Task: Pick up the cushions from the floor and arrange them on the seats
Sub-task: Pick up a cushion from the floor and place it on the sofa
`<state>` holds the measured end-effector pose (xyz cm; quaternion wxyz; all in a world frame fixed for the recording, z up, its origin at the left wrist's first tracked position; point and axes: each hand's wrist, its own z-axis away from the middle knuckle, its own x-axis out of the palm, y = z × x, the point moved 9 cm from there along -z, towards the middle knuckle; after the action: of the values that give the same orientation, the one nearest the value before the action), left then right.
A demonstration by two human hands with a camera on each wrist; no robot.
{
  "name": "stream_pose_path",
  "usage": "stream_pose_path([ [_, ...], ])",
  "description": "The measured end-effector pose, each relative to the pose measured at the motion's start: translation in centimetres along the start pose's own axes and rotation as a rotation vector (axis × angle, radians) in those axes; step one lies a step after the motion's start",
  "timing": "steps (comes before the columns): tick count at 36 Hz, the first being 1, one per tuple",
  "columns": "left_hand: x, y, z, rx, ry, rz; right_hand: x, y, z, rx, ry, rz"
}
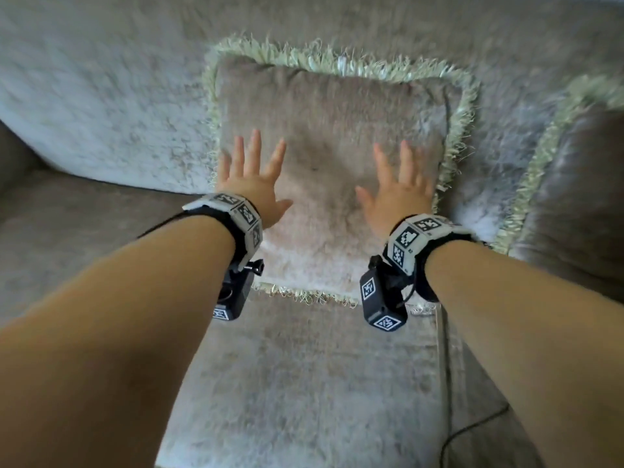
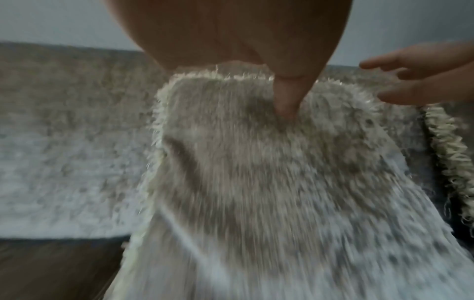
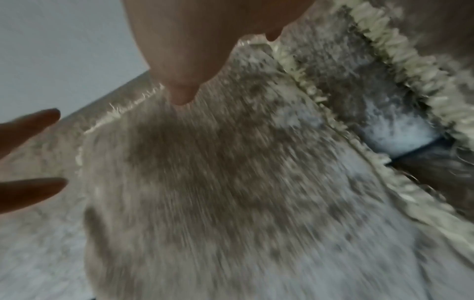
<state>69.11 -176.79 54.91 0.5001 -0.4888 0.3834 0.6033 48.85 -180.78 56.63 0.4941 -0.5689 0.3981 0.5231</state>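
Observation:
A square grey-beige velvet cushion [image 1: 332, 140] with a pale fringe leans against the sofa backrest [image 1: 101, 96], its lower edge on the seat [image 1: 304, 383]. My left hand [image 1: 251, 173] lies flat on its left half, fingers spread and straight. My right hand [image 1: 398, 180] lies flat on its right half in the same way. In the left wrist view the cushion [image 2: 256, 172] fills the middle, with my left hand [image 2: 284, 97] over it and the right hand [image 2: 423, 81] at the right edge. The right wrist view shows the cushion [image 3: 218, 192] under my right hand [image 3: 182, 89].
A second fringed cushion [image 1: 574, 180] leans against the backrest just to the right, its fringe [image 3: 400, 65] close to the first one's edge. The sofa armrest [image 1: 13, 153] rises at the far left. A thin black cable [image 1: 472, 430] runs down over the seat at the lower right.

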Motion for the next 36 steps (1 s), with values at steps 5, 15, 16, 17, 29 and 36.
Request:
stream_pose_path([
  [5, -2.6, 1.8, -4.1, 0.050, 0.066, 0.064, -1.2, -1.2, -4.9, -0.048, 0.013, 0.008],
  [15, 4.0, 4.4, -7.4, 0.137, 0.007, 0.137, 5.8, -2.1, -7.3, -0.029, -0.006, 0.032],
  [16, 4.8, 4.5, -7.0, 0.139, 0.009, 0.134, 6.8, -2.0, -6.7, -0.040, -0.008, 0.061],
  [17, 5.7, 4.6, -6.7, 0.143, 0.000, 0.136, 7.9, -1.8, -6.1, -0.047, -0.030, 0.086],
  [29, 13.0, 5.0, -1.1, 0.142, -0.219, 0.121, 15.9, -0.4, 1.9, -0.046, -0.305, 0.072],
  [36, 14.7, 4.6, 4.2, 0.145, -0.464, 0.140, 17.2, 0.3, 7.3, -0.028, -0.624, 0.042],
])
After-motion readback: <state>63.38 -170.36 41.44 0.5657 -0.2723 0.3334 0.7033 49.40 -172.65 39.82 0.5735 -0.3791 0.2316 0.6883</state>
